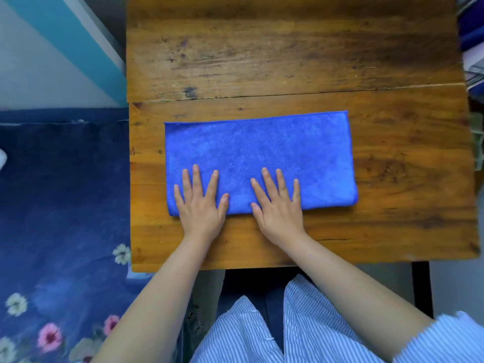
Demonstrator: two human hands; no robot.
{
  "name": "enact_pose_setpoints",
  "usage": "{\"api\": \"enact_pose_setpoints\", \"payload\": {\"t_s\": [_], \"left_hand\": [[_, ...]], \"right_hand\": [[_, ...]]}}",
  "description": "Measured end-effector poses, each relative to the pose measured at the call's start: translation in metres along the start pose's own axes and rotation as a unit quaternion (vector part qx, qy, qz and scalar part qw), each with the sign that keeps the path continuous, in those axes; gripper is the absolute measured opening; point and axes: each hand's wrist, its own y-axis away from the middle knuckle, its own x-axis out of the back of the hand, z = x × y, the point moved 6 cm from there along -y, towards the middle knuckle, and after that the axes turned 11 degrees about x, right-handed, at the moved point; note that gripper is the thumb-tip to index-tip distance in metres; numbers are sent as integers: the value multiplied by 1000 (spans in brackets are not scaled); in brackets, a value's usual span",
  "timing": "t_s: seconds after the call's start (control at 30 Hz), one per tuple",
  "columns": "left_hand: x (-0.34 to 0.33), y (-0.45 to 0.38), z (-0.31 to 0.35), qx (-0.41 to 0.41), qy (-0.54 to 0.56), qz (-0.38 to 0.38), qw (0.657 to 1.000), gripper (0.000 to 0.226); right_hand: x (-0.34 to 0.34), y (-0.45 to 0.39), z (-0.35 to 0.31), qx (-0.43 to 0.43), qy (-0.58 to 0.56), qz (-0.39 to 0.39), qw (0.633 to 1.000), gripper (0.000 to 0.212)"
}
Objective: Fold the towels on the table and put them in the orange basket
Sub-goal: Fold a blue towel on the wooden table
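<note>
A blue towel (262, 148) lies flat on the wooden table (288, 61), folded into a long rectangle with its fold along the near edge. My left hand (200, 203) presses flat on the towel's near left part, fingers spread and straight. My right hand (277, 203) presses flat on the near middle of the towel, fingers spread too. No orange basket is in view.
A dark blue flowered cloth (60, 231) covers a surface left of the table. A teal and white wall (52, 48) stands at the far left. Stacked fabrics or papers (474, 43) sit past the table's right edge. The table's far half is bare wood.
</note>
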Motion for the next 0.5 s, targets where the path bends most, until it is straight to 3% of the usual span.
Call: {"api": "enact_pose_setpoints", "payload": {"t_s": [0.2, 0.33, 0.5], "left_hand": [[3, 0, -19, 13, 2, 19, 1000, 64], [-3, -1, -31, 23, -12, -18, 1000, 60], [11, -1, -14, -11, -18, 6, 1000, 51]], "right_hand": [[-11, 31, 60, -85, -55, 4, 995, 50], [-21, 61, 107, -192, -107, 7, 976, 57], [-11, 77, 129, -266, -180, 54, 945, 55]]}}
